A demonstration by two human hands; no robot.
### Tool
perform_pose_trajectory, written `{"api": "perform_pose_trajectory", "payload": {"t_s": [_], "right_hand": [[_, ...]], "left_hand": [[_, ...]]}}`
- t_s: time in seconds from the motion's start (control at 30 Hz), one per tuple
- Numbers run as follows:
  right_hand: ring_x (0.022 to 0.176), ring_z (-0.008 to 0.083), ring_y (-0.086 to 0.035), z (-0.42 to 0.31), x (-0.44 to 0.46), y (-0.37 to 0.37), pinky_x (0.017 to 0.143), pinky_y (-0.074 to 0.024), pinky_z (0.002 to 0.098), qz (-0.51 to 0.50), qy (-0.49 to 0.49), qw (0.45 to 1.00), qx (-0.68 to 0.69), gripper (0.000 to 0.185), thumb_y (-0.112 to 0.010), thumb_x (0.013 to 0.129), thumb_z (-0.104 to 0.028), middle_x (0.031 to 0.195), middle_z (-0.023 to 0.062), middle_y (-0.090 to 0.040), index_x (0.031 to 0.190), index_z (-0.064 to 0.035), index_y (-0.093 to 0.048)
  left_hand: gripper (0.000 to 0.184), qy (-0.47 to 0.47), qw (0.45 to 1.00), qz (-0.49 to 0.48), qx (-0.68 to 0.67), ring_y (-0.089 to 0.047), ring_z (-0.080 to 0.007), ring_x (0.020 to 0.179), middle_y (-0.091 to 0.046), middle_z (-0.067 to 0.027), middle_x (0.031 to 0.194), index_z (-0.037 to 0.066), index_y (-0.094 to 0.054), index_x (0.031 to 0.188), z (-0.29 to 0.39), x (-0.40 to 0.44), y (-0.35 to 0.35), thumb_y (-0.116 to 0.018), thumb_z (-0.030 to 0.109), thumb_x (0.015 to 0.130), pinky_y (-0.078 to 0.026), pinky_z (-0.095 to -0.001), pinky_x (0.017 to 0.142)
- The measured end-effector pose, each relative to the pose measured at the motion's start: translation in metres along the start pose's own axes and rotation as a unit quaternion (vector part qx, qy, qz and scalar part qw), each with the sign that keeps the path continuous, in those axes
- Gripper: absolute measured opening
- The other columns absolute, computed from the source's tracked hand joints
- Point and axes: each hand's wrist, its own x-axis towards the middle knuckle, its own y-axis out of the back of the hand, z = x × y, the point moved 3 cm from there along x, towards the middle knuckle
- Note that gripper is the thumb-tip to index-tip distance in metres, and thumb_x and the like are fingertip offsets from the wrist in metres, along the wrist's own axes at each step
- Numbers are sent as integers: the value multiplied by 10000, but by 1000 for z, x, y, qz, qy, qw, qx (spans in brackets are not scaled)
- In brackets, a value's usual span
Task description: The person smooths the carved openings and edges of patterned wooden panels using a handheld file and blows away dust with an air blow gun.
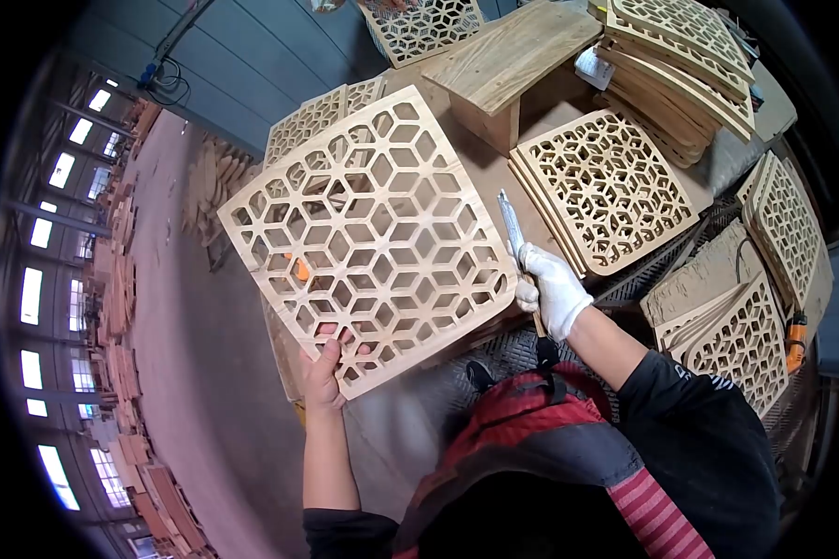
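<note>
My bare left hand (pixel 323 374) grips the lower corner of a pale wooden lattice panel (pixel 426 208), with its thumb on the face and fingertips showing through the openings. The panel is tilted up toward me and cut in a cube-like pattern. At its right corner is my right hand (pixel 555 291) in a white glove, closed around a narrow hand tool (pixel 508 221) with a silvery, pointed blade. Part of a wooden handle shows below the glove. The blade stands beside the panel's right edge; whether it touches the edge, I cannot tell.
A stack of lattice panels (pixel 615 191) lies right of the tool. Behind it are a wooden stand (pixel 513 56) and curved panels (pixel 685 65). More panels (pixel 741 349) lean at right near an orange power tool (pixel 796 342). Piled timber (pixel 163 489) lines the left aisle.
</note>
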Motion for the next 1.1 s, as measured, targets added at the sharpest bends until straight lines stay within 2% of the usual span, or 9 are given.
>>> {"api": "perform_pose_trajectory", "payload": {"t_s": [0.13, 0.27, 0.37, 0.4, 0.47, 0.5, 0.6, 0.83, 1.1], "right_hand": [[465, 72, -335, 0, 1, 2, 429, -244, 222, -12, 3, 1000, 4, 131, -519, 983, -277, 714, -50, -438, 1033, -161, -551], [463, 60, -343, -3, -3, -3, 421, -241, 212, -8, 3, 1000, 2, 151, -500, 991, -293, 750, -41, -497, 1037, -159, -553], [474, 55, -360, -3, 6, 4, 416, -251, 213, -28, -7, 1000, 5, 182, -458, 1007, -292, 791, -23, -550, 1060, -144, -549], [484, 59, -372, -6, 4, -2, 421, -264, 216, -46, 20, 999, -2, 203, -444, 1013, -273, 788, -14, -548, 1085, -113, -544], [489, 65, -375, -8, 10, 0, 429, -275, 220, -71, 13, 997, 41, 230, -437, 1016, -260, 789, -4, -550, 1110, -78, -541], [493, 66, -375, -14, 2, -9, 435, -278, 220, -36, 18, 999, 31, 235, -435, 1017, -250, 786, 1, -548, 1115, -63, -538], [508, 60, -373, -21, -1, -14, 447, -277, 209, -56, 14, 997, 46, 225, -426, 1021, -247, 798, 5, -545, 1099, -67, -537], [525, 58, -370, -31, -7, -18, 459, -283, 211, -53, -5, 997, 59, 203, -416, 1022, -227, 782, -11, -502, 1085, -82, -543], [535, 65, -359, -30, -11, -19, 475, -286, 215, -15, -6, 998, 53, 204, -430, 1014, -228, 795, -4, -480, 1076, -70, -543]], "left_hand": [[314, -11, 1000, 4, -10, -687, -259, 770, -660, -189, 1013, 0, -527, 1143, 2, 0, -5, -656, 171, 914, -605, -355, 644], [308, -8, 1000, -6, -22, -690, -252, 759, -661, -175, 1015, 8, -515, 1153, 0, 4, -2, -638, 178, 927, -604, -347, 623], [292, 45, 998, 10, -36, -696, -245, 743, -668, -182, 1054, 21, -500, 1166, 2, 5, 3, -594, 200, 957, -604, -329, 584], [285, 40, 998, 11, -53, -696, -240, 744, -670, -192, 1069, 32, -498, 1181, 3, 6, 0, -575, 207, 970, -602, -311, 558], [294, 55, 997, 14, -51, -699, -231, 746, -672, -188, 1074, 44, -489, 1210, 7, 9, -2, -555, 218, 983, -600, -292, 542], [312, 58, 997, 12, -59, -701, -222, 744, -673, -185, 1083, 47, -482, 1227, 8, 11, -3, -551, 231, 985, -600, -274, 528], [371, 79, 994, 12, -73, -708, -223, 743, -671, -191, 1086, 34, -450, 1293, 18, 12, -10, -542, 223, 987, -612, -265, 520], [397, 153, 977, 69, -134, -712, -261, 747, -624, -257, 1135, -6, -428, 1311, 30, 8, -19, -536, 192, 984, -625, -276, 477], [400, 176, 967, 52, -175, -707, -275, 786, -597, -261, 1169, 15, -414, 1336, 23, 8, -14, -524, 172, 985, -640, -313, 527]]}}
